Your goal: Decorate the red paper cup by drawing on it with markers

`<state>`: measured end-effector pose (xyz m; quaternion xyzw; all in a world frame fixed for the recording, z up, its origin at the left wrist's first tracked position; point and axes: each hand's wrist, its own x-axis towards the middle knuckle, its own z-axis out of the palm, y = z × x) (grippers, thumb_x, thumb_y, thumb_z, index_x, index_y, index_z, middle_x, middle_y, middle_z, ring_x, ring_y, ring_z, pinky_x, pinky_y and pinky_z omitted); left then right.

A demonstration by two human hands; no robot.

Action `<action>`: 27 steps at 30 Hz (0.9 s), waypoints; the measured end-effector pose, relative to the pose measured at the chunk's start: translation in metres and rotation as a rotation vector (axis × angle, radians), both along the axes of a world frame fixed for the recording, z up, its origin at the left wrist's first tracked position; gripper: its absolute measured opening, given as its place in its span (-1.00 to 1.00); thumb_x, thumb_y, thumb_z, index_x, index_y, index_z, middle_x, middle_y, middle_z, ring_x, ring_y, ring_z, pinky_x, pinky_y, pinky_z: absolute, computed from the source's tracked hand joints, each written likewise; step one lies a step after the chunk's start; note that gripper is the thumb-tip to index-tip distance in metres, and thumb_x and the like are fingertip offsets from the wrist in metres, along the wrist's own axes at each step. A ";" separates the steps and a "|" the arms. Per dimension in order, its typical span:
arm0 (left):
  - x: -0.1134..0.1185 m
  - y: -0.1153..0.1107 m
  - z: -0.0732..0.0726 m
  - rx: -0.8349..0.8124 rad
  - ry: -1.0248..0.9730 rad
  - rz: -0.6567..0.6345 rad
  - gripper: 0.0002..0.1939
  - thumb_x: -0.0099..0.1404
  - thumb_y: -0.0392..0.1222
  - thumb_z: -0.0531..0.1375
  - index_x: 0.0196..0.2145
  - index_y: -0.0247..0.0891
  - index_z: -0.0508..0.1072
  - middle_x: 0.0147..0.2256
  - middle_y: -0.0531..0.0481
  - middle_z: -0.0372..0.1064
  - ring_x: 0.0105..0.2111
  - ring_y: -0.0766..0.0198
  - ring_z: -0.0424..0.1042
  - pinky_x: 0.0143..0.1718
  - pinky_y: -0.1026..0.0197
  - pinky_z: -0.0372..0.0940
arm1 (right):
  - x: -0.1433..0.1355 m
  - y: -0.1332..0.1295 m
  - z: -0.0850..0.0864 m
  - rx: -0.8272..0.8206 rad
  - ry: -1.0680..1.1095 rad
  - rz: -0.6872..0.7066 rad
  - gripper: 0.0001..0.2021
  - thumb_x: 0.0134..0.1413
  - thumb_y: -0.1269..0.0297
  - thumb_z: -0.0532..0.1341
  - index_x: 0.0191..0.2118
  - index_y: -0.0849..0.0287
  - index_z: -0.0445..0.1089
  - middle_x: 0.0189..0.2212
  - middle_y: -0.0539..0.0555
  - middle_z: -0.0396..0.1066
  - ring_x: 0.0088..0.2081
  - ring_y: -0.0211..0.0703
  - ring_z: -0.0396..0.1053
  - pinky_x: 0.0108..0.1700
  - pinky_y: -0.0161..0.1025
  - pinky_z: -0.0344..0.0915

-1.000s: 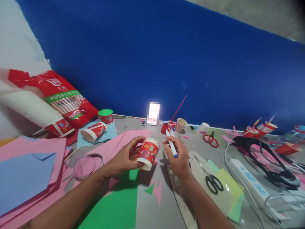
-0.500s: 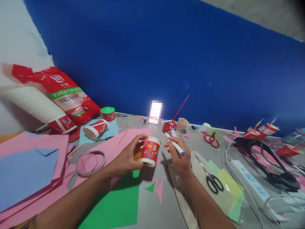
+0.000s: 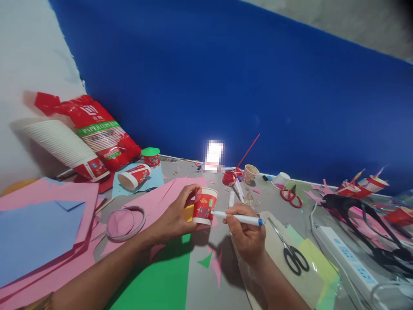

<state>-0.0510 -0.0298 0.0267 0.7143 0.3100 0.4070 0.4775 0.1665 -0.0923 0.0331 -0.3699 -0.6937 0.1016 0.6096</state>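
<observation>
Leftward of the red paper cup (image 3: 204,206), the reference for this view, I see first a blue sheet (image 3: 35,241) laid over pink paper (image 3: 90,200), well apart from the cup. Farther back on that side, a stack of nested cups (image 3: 61,142) leans beside a red bag (image 3: 105,144) lettered PAPER CUPS. Closer to the cup's left lies a grey ring (image 3: 144,217); behind the ring, a second cup (image 3: 135,176) rests on its side upon a light blue sheet (image 3: 156,175), with a green-topped cup (image 3: 151,157) upright just beyond. A green sheet (image 3: 158,275) extends from the cup's near left. The left hand (image 3: 179,211) grips the cup by its left side, fingers and thumb curved about the wall, keeping it nearly upright. Immediately right of the cup, the right hand (image 3: 248,237) pinches a white marker (image 3: 248,219), pale tip directed at the printed wall; whether they touch, I cannot tell. Farther right of the cup lie red-handled scissors (image 3: 297,203), black-handled scissors (image 3: 292,261) nearer, then a white power strip (image 3: 345,254).
</observation>
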 end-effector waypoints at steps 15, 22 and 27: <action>-0.001 0.001 -0.004 0.054 0.015 -0.013 -0.19 0.17 -0.14 0.48 0.25 -0.10 0.16 0.25 -0.24 0.28 0.30 -0.12 0.38 0.34 -0.20 0.30 | -0.004 0.002 0.013 0.086 -0.119 -0.055 -0.87 0.28 0.47 0.22 -0.25 0.12 0.48 -0.47 -0.01 0.51 -0.48 -0.22 0.45 -0.40 -0.33 0.35; 0.000 0.001 -0.003 0.081 0.028 0.000 -0.19 0.15 -0.08 0.50 0.23 -0.12 0.18 0.21 -0.22 0.29 0.27 -0.12 0.40 0.36 -0.20 0.28 | -0.005 -0.001 0.018 0.018 -0.162 -0.035 -0.83 0.28 0.43 0.21 -0.36 0.13 0.46 -0.51 -0.03 0.48 -0.51 -0.25 0.43 -0.43 -0.35 0.32; 0.001 0.000 0.000 0.081 0.035 0.018 -0.19 0.14 -0.07 0.50 0.22 -0.12 0.18 0.20 -0.23 0.30 0.27 -0.15 0.39 0.36 -0.24 0.27 | -0.005 -0.001 0.017 -0.011 -0.158 -0.021 -0.83 0.27 0.43 0.21 -0.37 0.14 0.46 -0.52 -0.02 0.49 -0.52 -0.25 0.43 -0.44 -0.34 0.32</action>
